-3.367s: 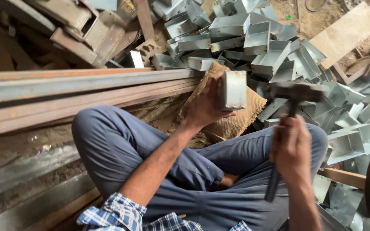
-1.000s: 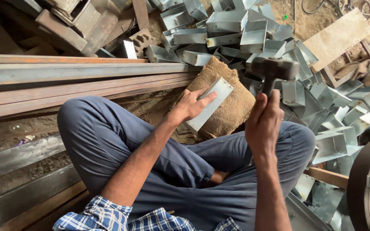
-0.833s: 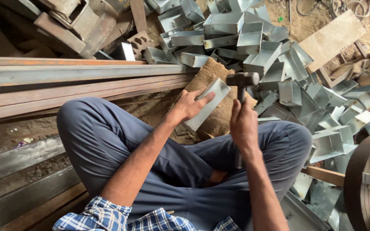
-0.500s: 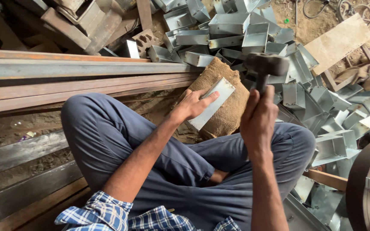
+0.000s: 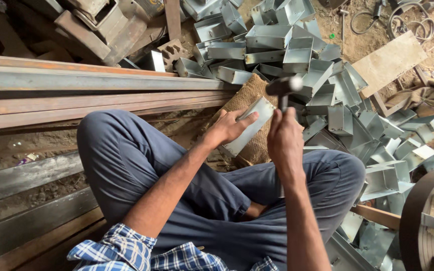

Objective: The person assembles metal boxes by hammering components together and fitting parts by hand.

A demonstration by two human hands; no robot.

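Note:
I sit cross-legged in blue trousers. My left hand (image 5: 228,126) presses a flat grey sheet-metal piece (image 5: 253,122) down on a brown burlap pad (image 5: 244,98). My right hand (image 5: 286,138) is closed on the handle of a hammer (image 5: 283,86), whose dark head is raised just above the far end of the metal piece. The lower part of the handle is hidden behind my hand.
A heap of several bent sheet-metal brackets (image 5: 297,50) spreads behind and to the right of the pad. Long rusty steel beams (image 5: 76,85) run across the left. A wooden board (image 5: 390,60) lies on the dirt at the upper right. A dark curved rim (image 5: 418,216) stands at the lower right.
The hammer came down onto the metal piece and rose again; its head now sits a little lower and further left than half a second ago. My left hand stays on the piece.

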